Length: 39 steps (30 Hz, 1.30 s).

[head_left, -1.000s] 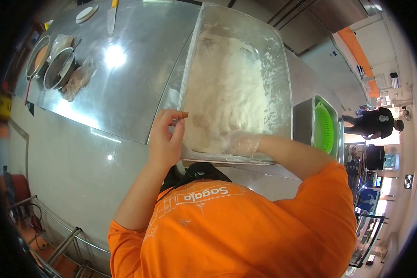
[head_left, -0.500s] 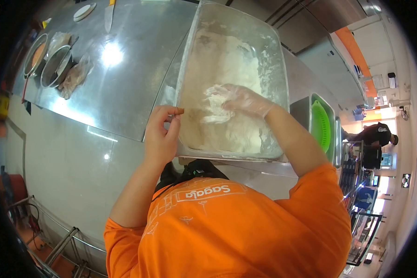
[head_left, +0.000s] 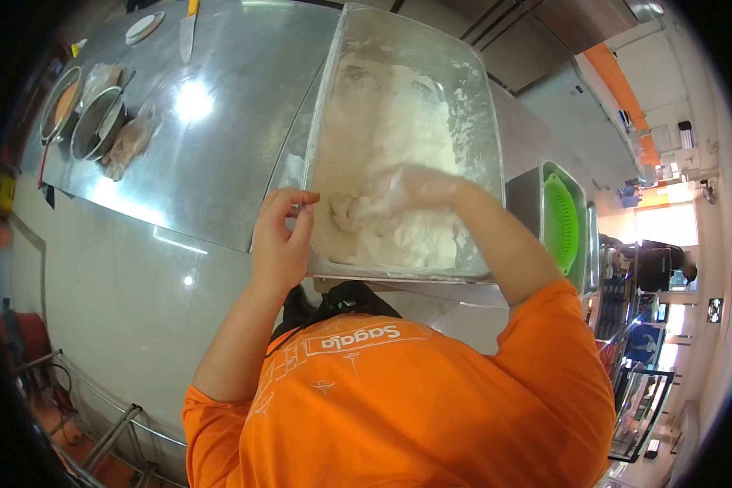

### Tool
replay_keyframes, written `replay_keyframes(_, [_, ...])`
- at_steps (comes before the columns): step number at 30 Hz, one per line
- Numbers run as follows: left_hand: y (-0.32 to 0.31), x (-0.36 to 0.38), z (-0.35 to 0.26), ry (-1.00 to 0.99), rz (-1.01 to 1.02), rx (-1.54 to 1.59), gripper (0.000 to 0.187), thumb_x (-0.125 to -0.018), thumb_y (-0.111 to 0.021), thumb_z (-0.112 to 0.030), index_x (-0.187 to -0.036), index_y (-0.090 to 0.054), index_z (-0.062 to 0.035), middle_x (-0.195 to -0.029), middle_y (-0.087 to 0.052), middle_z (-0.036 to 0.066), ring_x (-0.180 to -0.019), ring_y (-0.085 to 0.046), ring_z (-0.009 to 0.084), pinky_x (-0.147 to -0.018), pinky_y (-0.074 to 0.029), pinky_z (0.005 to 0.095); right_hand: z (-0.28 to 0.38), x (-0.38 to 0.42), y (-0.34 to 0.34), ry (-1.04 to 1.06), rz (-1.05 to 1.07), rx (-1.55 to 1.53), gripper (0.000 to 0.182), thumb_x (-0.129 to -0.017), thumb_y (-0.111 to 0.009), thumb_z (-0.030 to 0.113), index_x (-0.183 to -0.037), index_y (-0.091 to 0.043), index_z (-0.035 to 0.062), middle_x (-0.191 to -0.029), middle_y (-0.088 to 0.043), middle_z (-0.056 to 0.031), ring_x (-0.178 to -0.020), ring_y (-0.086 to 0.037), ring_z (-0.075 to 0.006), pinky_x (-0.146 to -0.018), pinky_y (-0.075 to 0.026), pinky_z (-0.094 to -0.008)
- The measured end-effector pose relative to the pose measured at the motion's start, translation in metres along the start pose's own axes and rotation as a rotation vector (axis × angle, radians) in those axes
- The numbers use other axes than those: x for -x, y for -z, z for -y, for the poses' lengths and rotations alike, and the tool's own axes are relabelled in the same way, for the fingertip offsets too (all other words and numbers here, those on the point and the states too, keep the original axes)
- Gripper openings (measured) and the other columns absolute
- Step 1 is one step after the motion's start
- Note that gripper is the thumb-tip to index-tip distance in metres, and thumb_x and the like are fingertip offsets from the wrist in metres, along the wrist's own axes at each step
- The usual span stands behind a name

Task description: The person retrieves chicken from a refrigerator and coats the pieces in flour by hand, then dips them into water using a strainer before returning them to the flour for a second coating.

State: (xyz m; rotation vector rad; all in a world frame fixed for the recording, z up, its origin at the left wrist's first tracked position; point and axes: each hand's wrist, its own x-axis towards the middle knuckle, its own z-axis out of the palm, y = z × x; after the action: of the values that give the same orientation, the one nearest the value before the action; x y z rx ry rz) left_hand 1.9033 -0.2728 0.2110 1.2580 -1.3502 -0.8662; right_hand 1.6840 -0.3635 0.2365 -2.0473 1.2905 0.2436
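A deep metal tray [head_left: 490, 163] in front of me holds a layer of white flour [head_left: 415, 106]. My left hand [head_left: 283, 232] is at its left rim, thumb and index finger closed over the edge. Inside the tray, my right hand [head_left: 411, 189], in a clear plastic glove dusted with flour, is smeared by motion, so its fingers do not show clearly. Just left of its fingertips lies a pale, flour-coated piece [head_left: 346, 213]; I cannot tell what it is.
On the steel table to the left are a yellow-handled knife [head_left: 189, 32], a white lid [head_left: 144, 28], two round strainers [head_left: 98, 122] and a plastic bag [head_left: 134, 142]. A green basket [head_left: 559, 220] sits in a metal container at right. Further right, a person [head_left: 663, 264] stands by shelves.
My right hand has shifted and is now blurred; a floured piece shows left of it, near the tray's left side. My left hand stays at the rim.
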Motion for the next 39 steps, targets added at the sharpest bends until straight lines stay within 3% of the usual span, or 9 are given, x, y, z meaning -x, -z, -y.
replay_keyframes(4, [0.001, -0.001, -0.005, 0.002, 0.020, -0.032, 0.011, -0.080, -0.049, -0.002, -0.088, -0.057, 0.0001, -0.089, -0.055, 0.010, -0.078, -0.052, 0.0194, -0.069, -0.042, 0.0259, -0.032, -0.020, -0.056, 0.085, 0.090, 0.357, 0.045, -0.082, -0.051, 0.026, -0.119, -0.044, 0.0022, -0.112, -0.051, -0.0186, -0.099, -0.053, -0.0291, -0.085, -0.042, -0.0339])
replay_keyframes(6, [0.001, 0.000, -0.006, 0.030, 0.027, -0.042, 0.011, -0.080, -0.049, -0.002, -0.088, -0.057, -0.0001, -0.089, -0.054, 0.010, -0.077, -0.052, 0.0189, -0.069, -0.041, 0.0259, -0.061, -0.035, -0.060, -0.124, 0.141, -0.786, 0.046, -0.081, -0.052, 0.027, -0.119, -0.044, 0.0034, -0.116, -0.048, -0.0192, -0.099, -0.053, -0.0318, -0.084, -0.043, -0.0347])
replay_keyframes(8, [0.001, 0.000, -0.007, 0.037, 0.030, -0.054, 0.012, -0.080, -0.049, -0.002, -0.088, -0.057, -0.0004, -0.089, -0.054, 0.010, -0.077, -0.052, 0.0184, -0.069, -0.041, 0.0258, -0.079, -0.040, -0.049, -0.165, 0.146, -1.179, 0.046, -0.080, -0.052, 0.029, -0.119, -0.044, 0.0046, -0.119, -0.045, -0.0198, -0.098, -0.052, -0.0345, -0.082, -0.044, -0.0355])
replay_keyframes(12, [0.001, 0.000, -0.007, 0.006, 0.015, -0.061, 0.012, -0.080, -0.050, -0.002, -0.089, -0.057, -0.0006, -0.089, -0.054, 0.010, -0.075, -0.053, 0.0180, -0.069, -0.042, 0.0255, -0.022, -0.022, -0.029, 0.116, -0.160, 0.296, 0.029, -0.082, -0.049, 0.023, -0.102, -0.052, 0.0015, -0.101, -0.053, -0.0137, -0.091, -0.054, -0.0252, -0.075, -0.046, -0.0336])
replay_keyframes(16, [0.001, 0.001, -0.006, 0.034, 0.023, -0.057, 0.012, -0.080, -0.050, -0.002, -0.089, -0.057, -0.0004, -0.089, -0.054, 0.010, -0.075, -0.053, 0.0178, -0.069, -0.042, 0.0252, -0.059, -0.046, -0.063, 0.155, -0.049, 0.096, 0.029, -0.081, -0.052, 0.023, -0.101, -0.052, 0.0013, -0.106, -0.052, -0.0152, -0.095, -0.054, -0.0243, -0.080, -0.044, -0.0343])
replay_keyframes(22, [0.001, 0.001, -0.008, -0.013, -0.003, -0.092, 0.011, -0.080, -0.050, -0.002, -0.088, -0.058, -0.0004, -0.088, -0.054, 0.010, -0.075, -0.052, 0.0178, -0.068, -0.042, 0.0255, -0.071, -0.051, -0.047, 0.086, -0.107, -1.084, 0.026, -0.083, -0.051, 0.020, -0.100, -0.051, 0.0001, -0.102, -0.051, -0.0104, -0.098, -0.049, -0.0194, -0.085, -0.041, -0.0349])
replay_keyframes(29, [0.000, 0.000, -0.006, 0.024, 0.015, -0.077, 0.011, -0.079, -0.051, -0.003, -0.088, -0.058, -0.0004, -0.087, -0.054, 0.010, -0.075, -0.052, 0.0179, -0.069, -0.042, 0.0255, 0.015, -0.021, -0.062, 0.418, 0.030, 0.351, 0.036, -0.082, -0.052, 0.029, -0.109, -0.054, 0.0053, -0.120, -0.047, -0.0188, -0.107, -0.047, -0.0288, -0.088, -0.040, -0.0318])
replay_keyframes(33, [0.000, 0.000, -0.005, 0.020, 0.015, -0.066, 0.012, -0.080, -0.051, -0.003, -0.089, -0.058, -0.0006, -0.087, -0.054, 0.010, -0.076, -0.052, 0.0182, -0.070, -0.042, 0.0257, -0.017, -0.041, -0.058, 0.031, 0.119, -0.538, 0.033, -0.077, -0.056, 0.031, -0.100, -0.057, 0.0077, -0.101, -0.056, -0.0159, -0.092, -0.054, -0.0282, -0.083, -0.042, -0.0333])
replay_keyframes(39, [0.002, 0.002, -0.009, -0.015, -0.001, -0.099, 0.012, -0.080, -0.050, -0.004, -0.089, -0.058, -0.0008, -0.089, -0.055, 0.010, -0.077, -0.053, 0.0186, -0.070, -0.042, 0.0264, -0.028, -0.023, -0.021, 0.124, -0.119, -0.305, 0.021, -0.078, -0.053, 0.023, -0.091, -0.055, 0.0063, -0.083, -0.056, -0.0093, -0.074, -0.054, -0.0191, -0.071, -0.043, -0.0291])
